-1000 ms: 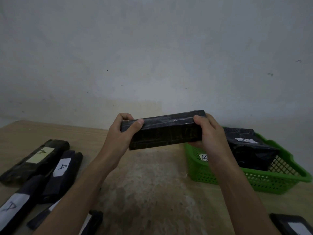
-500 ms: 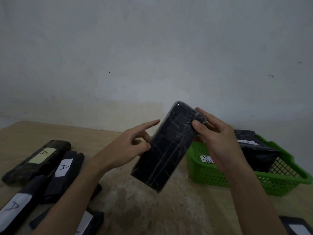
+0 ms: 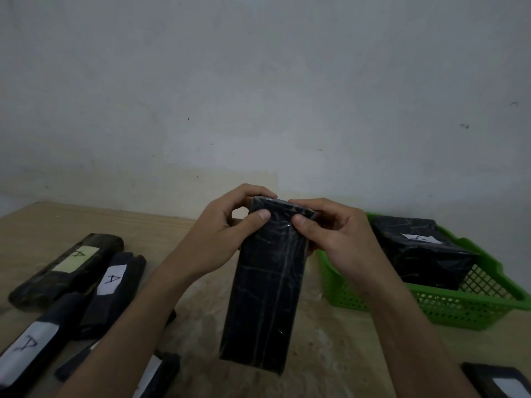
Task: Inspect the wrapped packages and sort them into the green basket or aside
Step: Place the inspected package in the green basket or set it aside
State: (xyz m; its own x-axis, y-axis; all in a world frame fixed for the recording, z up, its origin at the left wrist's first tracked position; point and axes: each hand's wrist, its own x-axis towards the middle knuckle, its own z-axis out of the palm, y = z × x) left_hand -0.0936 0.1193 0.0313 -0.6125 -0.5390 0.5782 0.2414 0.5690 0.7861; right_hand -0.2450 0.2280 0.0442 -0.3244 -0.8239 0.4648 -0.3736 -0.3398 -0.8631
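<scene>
Over the wooden table (image 3: 330,354), just left of the green basket (image 3: 459,311), a long black package (image 3: 264,297) hangs upright in the air. The left hand (image 3: 224,239) and right hand (image 3: 342,245) both pinch only its top end, thumbs in front, fingers (image 3: 250,193) curled behind. The glossy wrap could slide from so small a grip and drop; no label shows on this face.

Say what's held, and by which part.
The black package, pinched at its top end: left hand on the left corner, right hand on the right.
</scene>
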